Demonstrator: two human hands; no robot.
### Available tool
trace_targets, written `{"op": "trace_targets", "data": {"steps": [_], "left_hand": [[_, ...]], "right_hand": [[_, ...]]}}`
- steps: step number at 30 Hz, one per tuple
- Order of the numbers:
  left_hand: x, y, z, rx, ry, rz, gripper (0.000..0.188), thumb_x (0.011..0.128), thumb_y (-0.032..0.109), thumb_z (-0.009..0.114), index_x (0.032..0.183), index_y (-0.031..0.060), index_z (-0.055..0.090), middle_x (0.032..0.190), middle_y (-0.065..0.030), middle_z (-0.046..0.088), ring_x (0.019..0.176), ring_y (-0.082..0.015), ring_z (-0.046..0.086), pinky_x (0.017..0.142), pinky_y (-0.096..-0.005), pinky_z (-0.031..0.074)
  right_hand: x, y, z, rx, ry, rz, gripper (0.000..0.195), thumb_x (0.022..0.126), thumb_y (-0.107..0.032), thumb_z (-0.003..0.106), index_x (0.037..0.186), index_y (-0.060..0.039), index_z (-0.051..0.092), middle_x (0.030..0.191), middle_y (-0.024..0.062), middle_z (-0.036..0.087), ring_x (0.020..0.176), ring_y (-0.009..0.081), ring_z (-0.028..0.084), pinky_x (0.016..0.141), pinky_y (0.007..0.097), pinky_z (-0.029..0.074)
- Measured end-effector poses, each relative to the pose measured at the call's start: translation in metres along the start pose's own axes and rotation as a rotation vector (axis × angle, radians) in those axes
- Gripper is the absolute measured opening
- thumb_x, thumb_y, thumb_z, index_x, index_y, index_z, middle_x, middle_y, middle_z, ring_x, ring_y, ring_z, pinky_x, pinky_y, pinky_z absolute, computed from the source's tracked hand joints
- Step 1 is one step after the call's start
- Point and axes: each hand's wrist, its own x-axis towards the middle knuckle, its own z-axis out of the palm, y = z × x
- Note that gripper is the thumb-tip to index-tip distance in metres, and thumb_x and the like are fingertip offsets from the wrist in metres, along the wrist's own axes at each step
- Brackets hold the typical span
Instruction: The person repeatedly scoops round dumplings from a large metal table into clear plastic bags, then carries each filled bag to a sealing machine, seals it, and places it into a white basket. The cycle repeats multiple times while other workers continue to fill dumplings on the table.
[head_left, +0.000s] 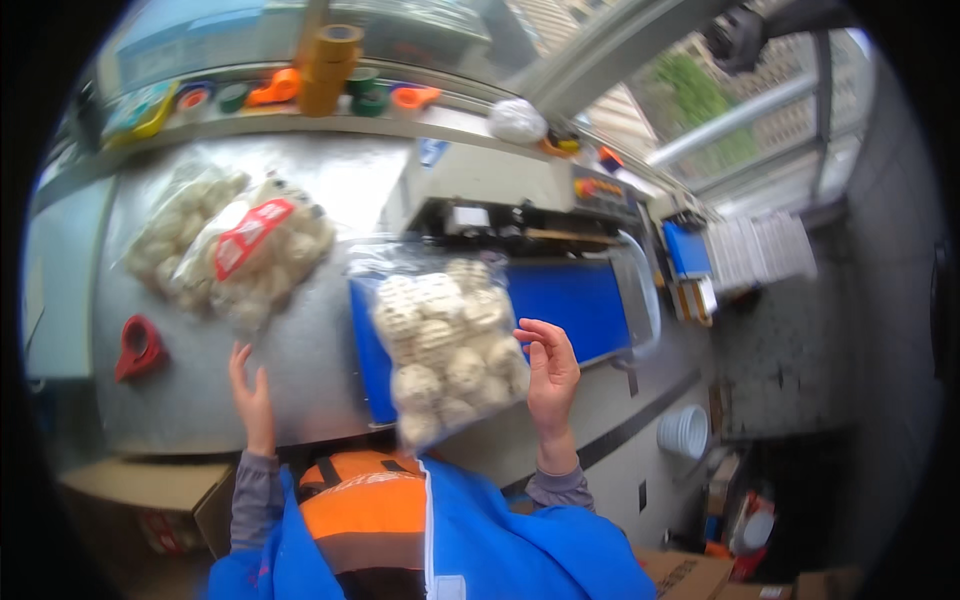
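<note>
A clear plastic bag of pale, round, mushroom-like pieces lies tilted across the blue conveyor belt of a bag-sealing machine, its lower end overhanging the front edge. My right hand is beside the bag's right edge, fingers apart and slightly curled; whether the fingertips touch it I cannot tell. Over the steel table, my left hand is open with nothing in it. Just beyond it are two more filled bags: one with a red printed label, partly covering another bag.
A red tape dispenser sits on the table's left. The sealer's housing stands behind the belt. Tape rolls line the window sill. Open cardboard box is below at left; white buckets stand at right.
</note>
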Motion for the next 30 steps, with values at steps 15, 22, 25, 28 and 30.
{"op": "trace_targets", "data": {"steps": [15,22,25,28,30], "left_hand": [[-0.136,0.156,0.190,-0.151,-0.539,0.434,0.037,0.102,0.026,0.043,0.126,-0.0011,0.049,0.102,-0.0141,0.064,0.093,-0.0211,0.062,0.091,-0.0333,0.047],[-0.261,0.183,0.430,-0.159,-1.288,0.400,0.037,0.101,0.031,0.048,0.120,-0.0003,0.051,0.093,-0.0120,0.066,0.085,-0.0182,0.063,0.083,-0.0303,0.049],[-0.310,0.191,0.515,-0.169,-1.544,0.412,0.038,0.100,0.033,0.050,0.118,0.0000,0.052,0.090,-0.0112,0.067,0.081,-0.0170,0.063,0.080,-0.0290,0.050],[-0.358,0.201,0.593,-0.212,-1.730,0.412,0.039,0.099,0.035,0.053,0.116,0.0004,0.053,0.086,-0.0103,0.067,0.078,-0.0158,0.064,0.076,-0.0277,0.051],[-0.395,0.210,0.642,-0.246,-1.806,0.276,0.038,0.099,0.035,0.053,0.115,-0.0002,0.054,0.086,-0.0098,0.067,0.078,-0.0148,0.063,0.076,-0.0269,0.050]], "right_hand": [[-0.085,0.135,-0.194,0.502,0.062,-0.062,0.027,0.085,0.014,0.047,0.101,-0.0017,0.063,0.086,0.0088,0.060,0.072,0.0160,0.060,0.063,0.0268,0.050],[-0.146,0.200,-0.376,0.420,0.125,0.162,0.016,0.091,0.006,0.049,0.098,-0.0005,0.062,0.084,0.0074,0.060,0.072,0.0153,0.061,0.064,0.0264,0.048],[-0.168,0.221,-0.444,0.302,0.321,0.217,0.015,0.091,0.004,0.050,0.099,-0.0011,0.062,0.082,0.0059,0.060,0.073,0.0147,0.061,0.064,0.0265,0.048],[-0.192,0.238,-0.494,0.211,0.474,0.315,0.014,0.091,0.003,0.051,0.097,-0.0011,0.062,0.079,0.0050,0.061,0.072,0.0147,0.061,0.063,0.0270,0.048],[-0.209,0.255,-0.525,0.114,0.455,0.361,0.013,0.091,0.003,0.052,0.096,-0.0011,0.063,0.079,0.0052,0.062,0.072,0.0158,0.062,0.064,0.0276,0.048]]}}
